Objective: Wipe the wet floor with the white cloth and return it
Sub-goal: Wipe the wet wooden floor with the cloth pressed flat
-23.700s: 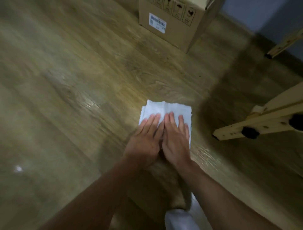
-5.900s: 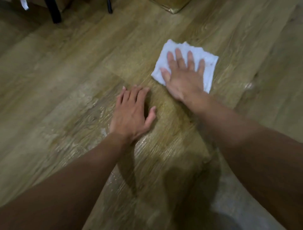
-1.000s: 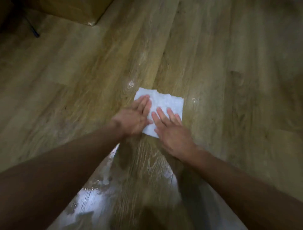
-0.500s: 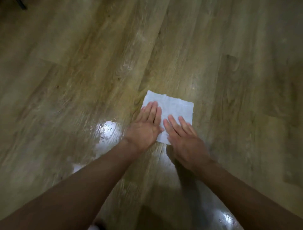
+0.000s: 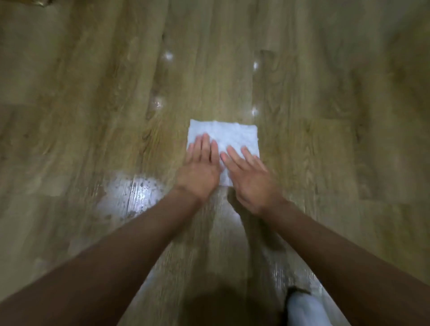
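The white cloth (image 5: 229,136) lies flat and square on the wooden floor (image 5: 325,139) in the middle of the view. My left hand (image 5: 201,168) presses on its near left part with straight fingers. Beside it, my right hand (image 5: 250,178) presses flat on the cloth's near right part. Both palms cover the cloth's near edge. A wet, shiny patch (image 5: 132,193) glistens on the floor just left of my left wrist, and more wet sheen (image 5: 279,277) shows between my forearms toward the bottom.
Small water drops (image 5: 168,55) dot the boards beyond the cloth. A pale trouser leg (image 5: 304,309) shows at the bottom right. A corner of a cardboard box (image 5: 40,2) peeks in at the top left edge.
Both hands stay flat on the cloth and have slid it slightly to the right over the floor. The view has turned, so the boards now run more upright.
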{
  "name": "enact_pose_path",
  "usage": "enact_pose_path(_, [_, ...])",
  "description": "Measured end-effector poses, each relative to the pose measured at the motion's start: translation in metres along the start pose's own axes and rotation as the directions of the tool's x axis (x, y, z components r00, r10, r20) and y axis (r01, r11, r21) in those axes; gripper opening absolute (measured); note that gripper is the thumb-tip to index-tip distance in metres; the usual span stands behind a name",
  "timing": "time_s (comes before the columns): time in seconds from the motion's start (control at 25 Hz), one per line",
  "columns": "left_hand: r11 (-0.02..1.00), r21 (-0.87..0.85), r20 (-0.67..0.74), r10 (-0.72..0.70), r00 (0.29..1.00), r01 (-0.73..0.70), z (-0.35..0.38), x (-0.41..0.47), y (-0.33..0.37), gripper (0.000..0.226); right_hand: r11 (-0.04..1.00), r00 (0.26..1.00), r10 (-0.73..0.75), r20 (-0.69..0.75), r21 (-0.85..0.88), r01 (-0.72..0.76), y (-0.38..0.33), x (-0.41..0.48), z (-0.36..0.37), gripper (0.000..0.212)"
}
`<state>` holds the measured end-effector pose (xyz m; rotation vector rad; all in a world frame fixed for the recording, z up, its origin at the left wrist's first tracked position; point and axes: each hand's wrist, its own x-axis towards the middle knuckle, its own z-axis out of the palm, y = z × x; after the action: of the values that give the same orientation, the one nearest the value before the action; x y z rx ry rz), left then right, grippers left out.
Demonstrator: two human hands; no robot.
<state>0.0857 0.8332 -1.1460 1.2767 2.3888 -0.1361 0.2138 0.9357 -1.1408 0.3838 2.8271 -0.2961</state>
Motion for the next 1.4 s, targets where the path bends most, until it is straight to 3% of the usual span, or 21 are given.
enact_pose_path(0.08, [0.994, 0.062, -0.029, 0.091, 0.995, -0.090, 0.017, -0.012, 0.034, 0.060, 0.997, 0.998, 0.069, 0.011, 0.036, -0.069, 0.010, -0.054, 0.012, 0.059])
enact_pose_path(0.16, [0.986, 0.102, -0.080, 0.140, 0.987, -0.131, 0.015, 0.007, 0.035, 0.063, 0.991, 0.993, 0.114, 0.010, 0.075, -0.114, 0.026, -0.049, 0.016, 0.055])
enact_pose_path(0.4, [0.997, 0.073, 0.002, -0.035, 0.999, 0.035, -0.034, 0.094, 0.034, 0.061, 0.975, 0.989, 0.137, 0.053, 0.167, -0.144, 0.071, 0.055, -0.019, 0.061])
enact_pose_path(0.48, [0.998, 0.049, -0.017, -0.027, 0.999, 0.028, -0.034, 0.095, 0.032, 0.061, 0.972, 0.986, 0.166, 0.021, 0.163, -0.167, 0.067, 0.056, -0.015, 0.064])
enact_pose_path(0.68, [0.994, 0.034, -0.089, 0.104, 0.991, -0.101, 0.007, 0.028, 0.080, 0.060, 0.988, 0.977, 0.120, -0.176, 0.114, -0.101, 0.071, -0.046, 0.025, 0.051])
enact_pose_path(0.8, [0.988, 0.073, -0.115, 0.145, 0.983, -0.137, 0.027, 0.008, 0.124, 0.059, 0.982, 0.967, 0.184, -0.175, 0.082, -0.172, 0.090, -0.094, 0.041, 0.051])
enact_pose_path(0.88, [0.990, 0.098, -0.107, 0.116, 0.987, -0.106, 0.015, 0.022, 0.128, 0.060, 0.988, 0.973, 0.155, -0.168, 0.039, -0.151, 0.109, -0.074, 0.032, 0.052])
enact_pose_path(1.0, [0.992, 0.090, -0.010, -0.083, 0.996, 0.084, -0.012, 0.047, 0.135, 0.059, 0.994, 0.991, 0.100, -0.083, 0.058, -0.096, 0.136, -0.028, 0.008, 0.051])
enact_pose_path(1.08, [0.985, 0.100, 0.016, -0.144, 0.989, 0.142, -0.019, 0.046, 0.149, 0.057, 0.996, 0.998, 0.065, -0.024, 0.069, -0.063, 0.145, -0.032, 0.000, 0.052])
enact_pose_path(1.2, [0.993, 0.101, 0.006, -0.059, 0.998, 0.058, -0.007, 0.022, 0.177, 0.059, 0.985, 0.992, 0.111, -0.058, 0.136, -0.103, 0.147, -0.095, 0.016, 0.052])
enact_pose_path(1.32, [0.981, 0.162, 0.026, 0.104, 0.994, -0.107, 0.015, 0.002, 0.212, 0.059, 0.984, 0.981, 0.175, -0.082, 0.028, -0.173, 0.150, -0.166, 0.033, 0.052])
enact_pose_path(1.4, [0.970, 0.213, 0.058, 0.105, 0.993, -0.115, 0.015, 0.011, 0.229, 0.060, 0.979, 0.978, 0.200, -0.055, -0.036, -0.202, 0.162, -0.172, 0.031, 0.054])
